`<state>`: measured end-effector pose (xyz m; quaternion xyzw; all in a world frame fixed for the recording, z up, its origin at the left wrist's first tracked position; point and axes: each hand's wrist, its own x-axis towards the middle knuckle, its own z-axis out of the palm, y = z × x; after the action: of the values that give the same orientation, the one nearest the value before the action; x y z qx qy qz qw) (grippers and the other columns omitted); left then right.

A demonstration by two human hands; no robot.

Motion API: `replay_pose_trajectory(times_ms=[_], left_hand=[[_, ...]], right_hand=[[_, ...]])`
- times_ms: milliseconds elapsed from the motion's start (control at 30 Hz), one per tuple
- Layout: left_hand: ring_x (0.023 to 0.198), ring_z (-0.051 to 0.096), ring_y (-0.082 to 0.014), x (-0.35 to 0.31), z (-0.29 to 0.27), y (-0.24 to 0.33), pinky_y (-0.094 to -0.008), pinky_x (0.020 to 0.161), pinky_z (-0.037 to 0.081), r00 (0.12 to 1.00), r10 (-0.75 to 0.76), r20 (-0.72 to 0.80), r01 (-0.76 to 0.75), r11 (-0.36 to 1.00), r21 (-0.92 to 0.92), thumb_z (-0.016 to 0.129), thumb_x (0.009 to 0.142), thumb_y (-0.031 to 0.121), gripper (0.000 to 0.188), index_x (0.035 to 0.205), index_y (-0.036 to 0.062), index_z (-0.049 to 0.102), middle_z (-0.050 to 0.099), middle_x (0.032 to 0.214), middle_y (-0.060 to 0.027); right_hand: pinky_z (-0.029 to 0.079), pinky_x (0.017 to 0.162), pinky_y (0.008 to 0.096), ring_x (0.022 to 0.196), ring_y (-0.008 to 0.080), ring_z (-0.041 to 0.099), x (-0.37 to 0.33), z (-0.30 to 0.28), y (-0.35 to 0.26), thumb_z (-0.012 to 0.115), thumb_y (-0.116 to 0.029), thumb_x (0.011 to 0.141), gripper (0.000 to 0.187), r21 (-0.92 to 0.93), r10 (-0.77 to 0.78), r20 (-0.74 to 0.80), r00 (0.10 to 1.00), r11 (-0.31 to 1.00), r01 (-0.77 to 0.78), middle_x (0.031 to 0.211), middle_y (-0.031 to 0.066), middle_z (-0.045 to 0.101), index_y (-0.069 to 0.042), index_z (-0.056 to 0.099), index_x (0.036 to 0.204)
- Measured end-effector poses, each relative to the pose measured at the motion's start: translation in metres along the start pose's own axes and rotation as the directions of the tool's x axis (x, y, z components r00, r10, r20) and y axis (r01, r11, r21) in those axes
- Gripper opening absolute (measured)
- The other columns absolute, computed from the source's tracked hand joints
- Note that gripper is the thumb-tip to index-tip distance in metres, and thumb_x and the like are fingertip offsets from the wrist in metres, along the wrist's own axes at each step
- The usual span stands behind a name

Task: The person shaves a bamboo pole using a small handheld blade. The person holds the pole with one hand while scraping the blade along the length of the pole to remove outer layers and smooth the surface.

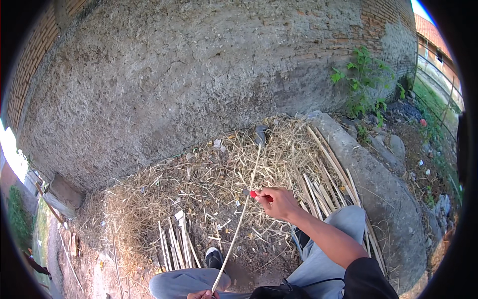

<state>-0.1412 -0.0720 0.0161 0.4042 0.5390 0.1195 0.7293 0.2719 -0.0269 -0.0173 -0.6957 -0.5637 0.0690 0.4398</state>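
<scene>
A long, thin, pale strip (234, 240), which looks like split bamboo, slants from the bottom edge up toward the wall. Its near end is pinched in my left hand (201, 295), only partly in view between my knees. My right hand (280, 203) is closed around a small red-handled tool (253, 193). The tool's short dark metal head touches or overlaps the strip about midway; its exact kind is too small to tell. Below the strip, the ground is covered with dry straw-like shavings (279, 159).
Several cut strips (174, 244) lie by my left knee, and more strips (323, 192) lie on the right beside a concrete kerb (371, 199). A rough plastered wall (199, 74) closes off the far side. A green plant (363, 74) grows at its right, near stones (396, 147).
</scene>
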Motion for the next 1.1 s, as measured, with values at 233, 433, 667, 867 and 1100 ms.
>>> replay_pose_trajectory(times_ms=[233, 433, 667, 867, 1100], left_hand=[[0.044, 0.03, -0.0046, -0.035, -0.013, -0.023, -0.0211, 0.041, 0.024, 0.998, -0.057, -0.031, 0.055, 0.997, -0.059, 0.049, 0.105, 0.028, 0.029, 0.1, 0.0021, 0.062, 0.035, 0.058, 0.0062], [0.043, 0.03, -0.0042, -0.062, -0.03, -0.033, -0.0218, 0.04, 0.024, 0.995, -0.09, 0.03, 0.09, 0.996, -0.01, 0.048, 0.106, 0.027, 0.028, 0.099, 0.0038, 0.062, 0.036, 0.058, 0.0076], [0.042, 0.034, -0.0051, -0.081, -0.037, -0.037, -0.0231, 0.039, 0.025, 0.994, -0.096, 0.043, 0.087, 0.981, 0.173, 0.046, 0.106, 0.028, 0.031, 0.1, 0.0028, 0.063, 0.039, 0.056, 0.0059], [0.046, 0.035, -0.0031, -0.059, -0.049, -0.046, -0.0212, 0.042, 0.026, 0.984, 0.089, 0.152, -0.124, 0.963, 0.239, 0.049, 0.105, 0.022, 0.027, 0.114, 0.0022, 0.064, 0.039, 0.059, 0.0086], [0.047, 0.033, -0.0024, -0.045, -0.049, -0.04, -0.0217, 0.042, 0.024, 0.976, 0.003, 0.22, -0.038, 0.987, 0.157, 0.05, 0.105, 0.026, 0.027, 0.116, 0.0049, 0.064, 0.038, 0.059, 0.0096]], right_hand=[[0.052, 0.051, 0.0365, 0.052, 0.0238, 0.065, 0.007, -0.003, 0.022, 0.065, -0.025, 0.091, 0.018, -0.008, 0.032, -0.028, 0.999, 0.999, -0.032, 0.075, 0.0116, 0.073, -0.007, 0.07, 0.091], [0.049, 0.055, 0.0376, 0.055, 0.0243, 0.063, 0.012, -0.009, 0.033, 0.068, -0.025, 0.09, 0.018, -0.031, 0.186, -0.098, 0.978, 0.981, -0.19, 0.069, 0.0116, 0.068, -0.008, 0.071, 0.092], [0.049, 0.055, 0.0378, 0.058, 0.0252, 0.066, 0.018, -0.011, 0.048, 0.065, -0.024, 0.091, 0.018, -0.082, 0.294, -0.11, 0.949, 0.949, -0.304, 0.07, 0.0112, 0.07, -0.008, 0.072, 0.096], [0.043, 0.047, 0.0355, 0.051, 0.0167, 0.053, 0.022, -0.003, 0.064, 0.061, -0.027, 0.096, 0.021, 0.216, 0.368, -0.094, 0.925, 0.915, -0.342, 0.073, 0.0058, 0.063, -0.006, 0.065, 0.098], [0.033, 0.042, 0.0243, 0.048, 0.0082, 0.041, 0.032, -0.037, 0.084, 0.05, -0.035, 0.104, 0.022, 0.954, 0.681, 0.283, 0.675, -0.13, -0.269, 0.069, -0.0021, 0.048, -0.014, 0.046, 0.095]])
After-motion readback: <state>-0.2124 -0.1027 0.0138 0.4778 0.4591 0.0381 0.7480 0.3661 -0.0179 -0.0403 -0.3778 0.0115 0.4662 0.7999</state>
